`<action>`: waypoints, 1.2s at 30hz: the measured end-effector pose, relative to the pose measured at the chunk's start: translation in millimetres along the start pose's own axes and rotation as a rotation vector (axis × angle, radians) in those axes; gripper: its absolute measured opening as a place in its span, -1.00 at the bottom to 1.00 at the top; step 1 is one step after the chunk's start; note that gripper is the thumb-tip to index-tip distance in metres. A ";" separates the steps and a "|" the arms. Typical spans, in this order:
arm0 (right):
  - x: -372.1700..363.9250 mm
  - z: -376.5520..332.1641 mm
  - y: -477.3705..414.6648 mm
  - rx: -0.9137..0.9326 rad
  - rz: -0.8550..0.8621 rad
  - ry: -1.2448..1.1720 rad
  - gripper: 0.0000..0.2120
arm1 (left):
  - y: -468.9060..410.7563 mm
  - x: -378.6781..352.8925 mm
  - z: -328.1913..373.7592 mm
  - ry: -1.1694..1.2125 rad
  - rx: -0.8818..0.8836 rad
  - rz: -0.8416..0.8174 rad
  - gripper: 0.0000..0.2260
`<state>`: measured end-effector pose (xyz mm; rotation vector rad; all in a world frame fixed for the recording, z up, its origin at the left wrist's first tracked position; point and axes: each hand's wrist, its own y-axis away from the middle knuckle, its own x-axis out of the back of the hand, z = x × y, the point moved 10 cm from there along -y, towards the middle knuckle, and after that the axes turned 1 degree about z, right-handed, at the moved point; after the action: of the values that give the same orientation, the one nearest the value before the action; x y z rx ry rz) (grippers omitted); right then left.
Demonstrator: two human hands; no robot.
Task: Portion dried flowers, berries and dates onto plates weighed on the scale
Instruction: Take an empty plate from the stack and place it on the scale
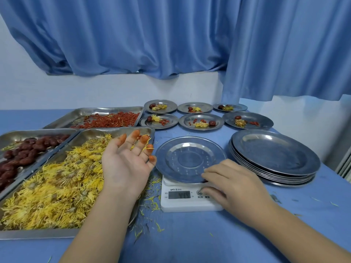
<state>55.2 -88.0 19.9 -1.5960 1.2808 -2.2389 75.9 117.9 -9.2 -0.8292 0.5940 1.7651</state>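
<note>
An empty steel plate (190,149) sits on a white digital scale (182,205) whose display shows digits. My right hand (233,184) rests on the scale's front right, fingertips at the plate's near rim and the buttons. My left hand (127,160) hovers palm up, fingers spread and stained orange, over the right edge of the tray of yellow dried flowers (57,185). A tray of dark red dates (20,152) lies at the left. Behind it, a tray of red berries (112,120).
Several filled plates (201,121) stand in two rows at the back of the blue table. A stack of empty plates (275,154) sits right of the scale. Loose petals litter the table near the scale. Blue curtains hang behind.
</note>
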 end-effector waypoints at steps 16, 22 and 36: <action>-28.2 27.3 47.5 -0.358 -0.441 -0.123 -0.60 | 0.6 8.2 -1.7 -0.069 -0.005 0.065 -0.78; -34.8 26.1 46.9 -0.436 -0.464 -0.204 -0.52 | 1.6 6.4 -2.2 -0.080 -0.004 0.057 -0.77; -20.5 15.1 37.1 -0.338 -0.371 -0.197 -0.78 | 7.9 -19.5 -3.1 -0.450 -0.089 -0.041 -0.81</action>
<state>63.1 -109.5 -18.9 -2.2792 1.4674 -2.0542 73.3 101.3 3.8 -0.4726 0.2003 1.8715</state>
